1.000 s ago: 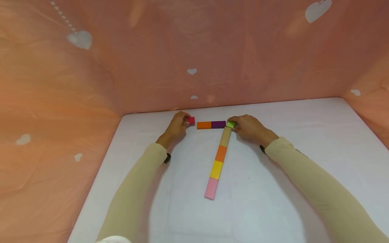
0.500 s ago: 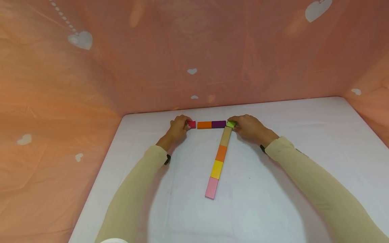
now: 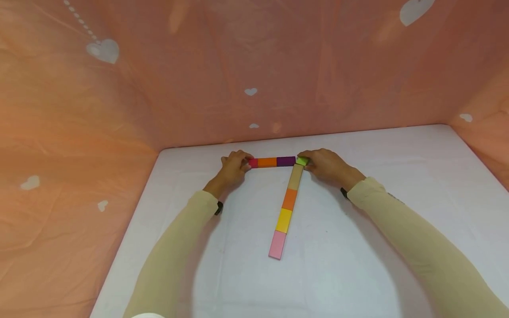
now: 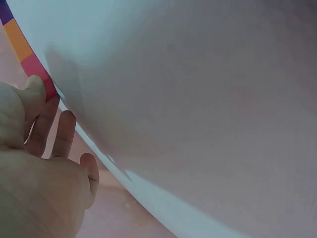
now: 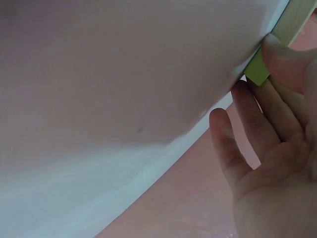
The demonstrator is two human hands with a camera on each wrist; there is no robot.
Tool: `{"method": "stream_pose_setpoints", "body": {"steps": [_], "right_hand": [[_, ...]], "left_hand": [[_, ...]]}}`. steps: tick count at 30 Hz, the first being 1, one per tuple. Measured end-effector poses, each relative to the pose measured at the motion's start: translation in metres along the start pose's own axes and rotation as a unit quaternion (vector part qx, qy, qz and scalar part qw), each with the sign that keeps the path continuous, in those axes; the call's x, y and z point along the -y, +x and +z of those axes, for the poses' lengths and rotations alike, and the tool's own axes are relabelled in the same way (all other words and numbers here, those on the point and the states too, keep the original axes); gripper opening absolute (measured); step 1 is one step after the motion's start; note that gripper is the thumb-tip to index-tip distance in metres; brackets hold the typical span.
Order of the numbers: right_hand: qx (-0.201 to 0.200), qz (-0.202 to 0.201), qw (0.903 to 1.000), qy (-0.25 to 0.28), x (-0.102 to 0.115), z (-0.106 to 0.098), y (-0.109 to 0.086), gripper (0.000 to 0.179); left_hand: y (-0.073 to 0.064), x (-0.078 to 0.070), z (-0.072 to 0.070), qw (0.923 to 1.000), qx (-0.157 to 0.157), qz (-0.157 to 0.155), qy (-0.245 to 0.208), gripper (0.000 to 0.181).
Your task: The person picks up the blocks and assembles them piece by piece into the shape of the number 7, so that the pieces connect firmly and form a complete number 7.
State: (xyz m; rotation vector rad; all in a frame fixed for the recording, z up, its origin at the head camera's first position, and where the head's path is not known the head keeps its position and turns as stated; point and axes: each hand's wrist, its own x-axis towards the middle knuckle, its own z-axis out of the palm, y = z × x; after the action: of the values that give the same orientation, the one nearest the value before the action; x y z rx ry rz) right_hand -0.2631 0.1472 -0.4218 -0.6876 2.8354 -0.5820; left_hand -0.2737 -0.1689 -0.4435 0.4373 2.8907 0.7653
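Between thumb and fingers, my left hand (image 3: 233,168) pinches a red block (image 3: 253,163), whose end touches an orange block (image 3: 267,162). A purple block (image 3: 286,161) continues that row to the right. My right hand (image 3: 328,165) pinches a green block (image 3: 302,160), close to the purple block's right end. From the green block a slanting line runs toward the body: a plain wooden block (image 3: 295,176), a second orange block (image 3: 289,199), a yellow block (image 3: 283,220) and a pink block (image 3: 277,244). In the left wrist view the red block (image 4: 38,72) is partly covered by the thumb.
The blocks lie on a white-covered table (image 3: 350,260). Behind it and along both sides hangs an orange-pink cloth (image 3: 302,70) with pale hearts. The table's back edge runs just beyond both hands.
My left hand has brought the red block down and to the right, closing the gap to the orange block. My right hand has stayed on the green block.
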Motion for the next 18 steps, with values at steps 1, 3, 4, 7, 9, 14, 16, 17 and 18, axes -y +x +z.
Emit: {"method": "stream_pose_setpoints", "body": {"steps": [1, 3, 4, 7, 9, 14, 16, 17, 18], "right_hand": [[0.001, -0.001, 1.0000, 0.000, -0.0001, 0.0000, 0.0002, 0.046], [0.002, 0.000, 1.0000, 0.000, -0.0001, -0.0004, 0.0004, 0.047], [0.003, 0.000, 1.0000, -0.001, -0.0005, -0.0003, 0.0006, 0.047], [0.003, 0.000, 1.0000, -0.005, -0.0014, 0.0001, 0.0013, 0.048], [0.003, -0.001, 0.9999, -0.010, -0.0019, 0.0002, 0.0016, 0.050], [0.006, -0.005, 0.9998, -0.016, -0.0021, 0.0004, 0.0019, 0.055], [0.007, -0.004, 0.9999, -0.015, -0.0021, 0.0008, 0.0021, 0.056], [0.008, -0.004, 0.9999, -0.015, -0.0019, 0.0008, 0.0020, 0.057], [0.009, -0.005, 0.9998, -0.014, -0.0020, 0.0013, 0.0022, 0.058]], "left_hand": [[-0.0002, -0.0001, -0.0005, 1.0000, 0.000, 0.000, -0.001, 0.032], [-0.0004, 0.0002, -0.0008, 1.0000, 0.001, 0.002, -0.003, 0.032], [-0.0004, 0.0004, -0.0010, 1.0000, 0.002, 0.002, -0.005, 0.032], [0.0000, 0.0015, -0.0009, 0.9999, 0.001, 0.002, -0.010, 0.033], [0.0006, 0.0029, -0.0004, 0.9999, 0.000, 0.002, -0.012, 0.033], [0.0013, 0.0059, 0.0003, 0.9999, 0.001, 0.002, -0.017, 0.033], [0.0015, 0.0061, 0.0002, 0.9998, 0.002, 0.003, -0.017, 0.034], [0.0013, 0.0060, 0.0001, 0.9999, 0.002, 0.003, -0.015, 0.034], [0.0010, 0.0056, -0.0001, 0.9999, 0.002, 0.003, -0.013, 0.034]]}}
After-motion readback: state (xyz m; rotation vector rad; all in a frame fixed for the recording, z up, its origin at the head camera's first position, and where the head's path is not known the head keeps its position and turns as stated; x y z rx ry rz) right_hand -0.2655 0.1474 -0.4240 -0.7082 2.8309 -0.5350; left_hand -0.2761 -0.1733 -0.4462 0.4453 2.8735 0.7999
